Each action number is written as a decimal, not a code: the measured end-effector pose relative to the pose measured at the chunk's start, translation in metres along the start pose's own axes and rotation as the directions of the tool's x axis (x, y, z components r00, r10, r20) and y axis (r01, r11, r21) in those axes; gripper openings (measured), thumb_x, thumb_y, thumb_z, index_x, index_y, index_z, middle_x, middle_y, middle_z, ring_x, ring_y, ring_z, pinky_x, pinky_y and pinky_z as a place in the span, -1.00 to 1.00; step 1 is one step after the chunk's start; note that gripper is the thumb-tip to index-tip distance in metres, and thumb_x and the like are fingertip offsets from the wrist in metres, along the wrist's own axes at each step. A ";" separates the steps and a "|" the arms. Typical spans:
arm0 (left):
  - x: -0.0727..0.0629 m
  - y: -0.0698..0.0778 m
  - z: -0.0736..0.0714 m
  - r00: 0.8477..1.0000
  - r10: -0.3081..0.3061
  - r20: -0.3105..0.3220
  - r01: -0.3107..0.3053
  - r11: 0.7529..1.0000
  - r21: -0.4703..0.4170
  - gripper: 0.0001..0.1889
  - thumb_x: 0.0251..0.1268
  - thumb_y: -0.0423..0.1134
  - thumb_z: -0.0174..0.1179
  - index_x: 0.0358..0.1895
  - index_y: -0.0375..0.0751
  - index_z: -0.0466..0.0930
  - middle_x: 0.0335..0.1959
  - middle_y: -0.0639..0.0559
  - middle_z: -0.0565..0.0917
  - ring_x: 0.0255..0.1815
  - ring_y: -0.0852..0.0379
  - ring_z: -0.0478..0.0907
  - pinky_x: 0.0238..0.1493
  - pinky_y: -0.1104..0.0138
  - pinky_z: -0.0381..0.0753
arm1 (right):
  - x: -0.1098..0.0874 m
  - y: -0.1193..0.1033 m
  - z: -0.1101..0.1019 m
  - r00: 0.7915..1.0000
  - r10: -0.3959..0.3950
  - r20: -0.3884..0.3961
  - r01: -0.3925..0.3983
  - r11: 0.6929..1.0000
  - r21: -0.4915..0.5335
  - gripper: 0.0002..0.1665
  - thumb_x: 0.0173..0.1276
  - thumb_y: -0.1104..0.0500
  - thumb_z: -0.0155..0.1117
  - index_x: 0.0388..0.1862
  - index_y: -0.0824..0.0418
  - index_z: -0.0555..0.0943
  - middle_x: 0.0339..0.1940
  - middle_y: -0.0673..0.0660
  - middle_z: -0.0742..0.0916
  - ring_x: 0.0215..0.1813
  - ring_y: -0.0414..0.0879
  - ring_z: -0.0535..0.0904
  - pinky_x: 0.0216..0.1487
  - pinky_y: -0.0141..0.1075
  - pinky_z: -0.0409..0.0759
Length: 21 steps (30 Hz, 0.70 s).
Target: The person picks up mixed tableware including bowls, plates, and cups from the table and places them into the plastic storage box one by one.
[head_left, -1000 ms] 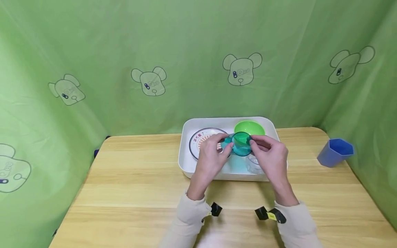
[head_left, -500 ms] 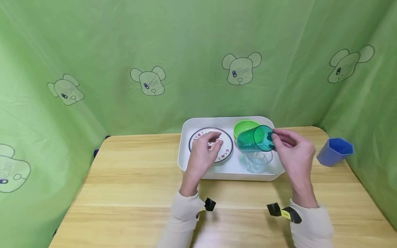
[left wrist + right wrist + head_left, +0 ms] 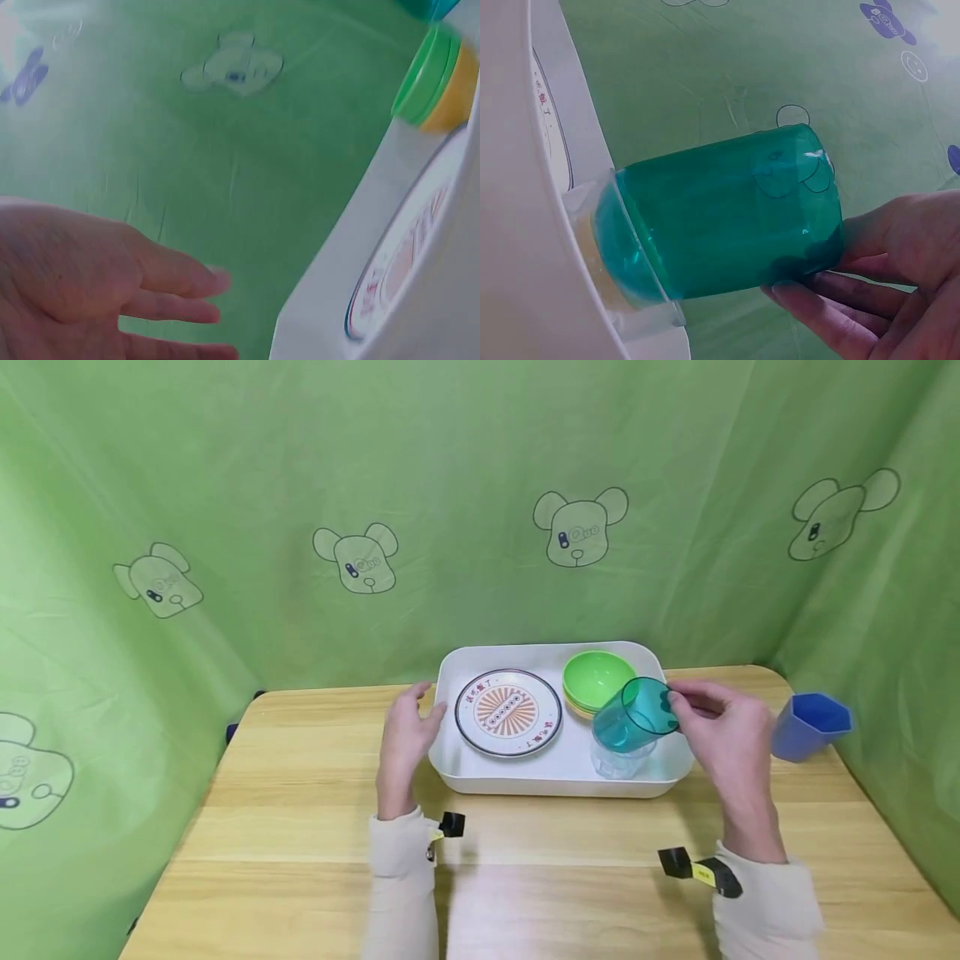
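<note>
My right hand [image 3: 723, 735] pinches the rim of a teal see-through cup [image 3: 628, 717], thumb on one side and fingers on the other. The cup leans, its base down inside the mouth of a clear cup [image 3: 617, 763] in the white tray [image 3: 562, 787]. In the right wrist view the teal cup [image 3: 727, 217] shows its base within the clear wall. My left hand [image 3: 407, 735] holds nothing; its fingers are apart, beside the tray's left end. A round plate [image 3: 508, 713] with an orange ray pattern lies in the tray, left of a green bowl [image 3: 598, 680].
Beneath the green bowl sits a yellow-orange bowl [image 3: 451, 97]. A blue angular cup [image 3: 810, 727] stands at the right on the wooden table [image 3: 315, 793]. Green curtains [image 3: 465, 443] with bear prints hang behind and at both sides.
My left hand let go of the teal cup and moved left, off the tray. The right hand took the cup right, then lowered it into the clear cup.
</note>
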<state>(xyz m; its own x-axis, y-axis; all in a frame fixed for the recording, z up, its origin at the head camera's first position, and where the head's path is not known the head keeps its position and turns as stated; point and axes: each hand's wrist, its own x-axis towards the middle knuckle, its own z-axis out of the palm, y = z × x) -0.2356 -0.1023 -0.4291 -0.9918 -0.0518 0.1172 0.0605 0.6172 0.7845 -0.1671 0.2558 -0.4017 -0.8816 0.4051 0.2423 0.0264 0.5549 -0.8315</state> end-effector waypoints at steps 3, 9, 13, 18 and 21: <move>0.002 -0.012 -0.005 0.998 -0.052 0.041 0.052 0.999 0.000 -0.50 0.44 -0.35 0.15 0.40 -0.43 0.43 0.27 -0.42 0.56 0.23 -0.35 0.55 0.27 -0.08 0.59 | 0.001 0.002 0.001 0.999 -0.041 0.018 0.041 0.999 -0.031 -0.68 0.44 0.18 0.36 0.07 0.31 0.76 -0.03 0.34 0.79 -0.30 -0.60 0.50 -0.24 -0.77 0.52; 0.006 -0.024 -0.006 0.988 -0.098 0.121 0.101 0.995 -0.017 -0.50 0.39 -0.41 0.05 0.37 -0.45 0.46 0.12 -0.36 0.67 -0.26 -0.20 0.72 -0.34 0.32 0.72 | 0.003 0.007 0.006 0.996 -0.088 0.013 0.089 0.994 -0.062 -0.73 0.42 0.21 0.37 0.00 0.33 0.78 -0.09 0.33 0.80 -0.29 -0.49 0.55 -0.26 -0.78 0.49; 0.008 -0.025 -0.002 0.981 -0.100 0.164 0.106 0.994 -0.024 -0.55 0.37 -0.45 0.00 0.29 -0.43 0.55 0.05 -0.36 0.70 -0.30 -0.14 0.72 -0.45 0.35 0.71 | 0.004 0.012 0.010 0.994 -0.099 0.035 0.102 0.991 -0.083 -0.71 0.43 0.20 0.36 0.01 0.36 0.77 -0.09 0.37 0.79 -0.18 -0.05 0.70 -0.30 -0.79 0.46; 0.008 -0.026 0.001 0.974 -0.113 0.195 0.127 0.990 -0.060 -0.58 0.38 -0.47 0.02 0.27 -0.43 0.57 0.01 -0.40 0.69 -0.16 -0.26 0.74 -0.35 0.10 0.83 | 0.005 0.016 0.014 0.995 -0.084 0.058 0.089 0.992 -0.091 -0.68 0.47 0.17 0.33 0.04 0.37 0.75 -0.07 0.40 0.78 -0.08 0.22 0.71 -0.33 -0.79 0.42; 0.008 -0.028 0.002 0.971 -0.127 0.201 0.145 0.986 -0.077 -0.58 0.39 -0.47 0.06 0.29 -0.42 0.56 0.02 -0.41 0.69 -0.08 -0.28 0.72 -0.36 0.11 0.83 | 0.005 0.017 0.015 0.995 -0.072 0.066 0.078 0.992 -0.095 -0.67 0.48 0.16 0.30 0.06 0.37 0.74 -0.05 0.40 0.77 -0.06 0.23 0.70 -0.33 -0.79 0.41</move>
<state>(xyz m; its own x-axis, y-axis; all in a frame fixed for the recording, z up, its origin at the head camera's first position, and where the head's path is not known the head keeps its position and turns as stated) -0.2457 -0.1189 -0.4512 -0.9937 0.0288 -0.1085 -0.0758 0.5408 0.8377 -0.1779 0.2568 -0.4223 -0.9102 0.3156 0.2682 0.0021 0.6510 -0.7591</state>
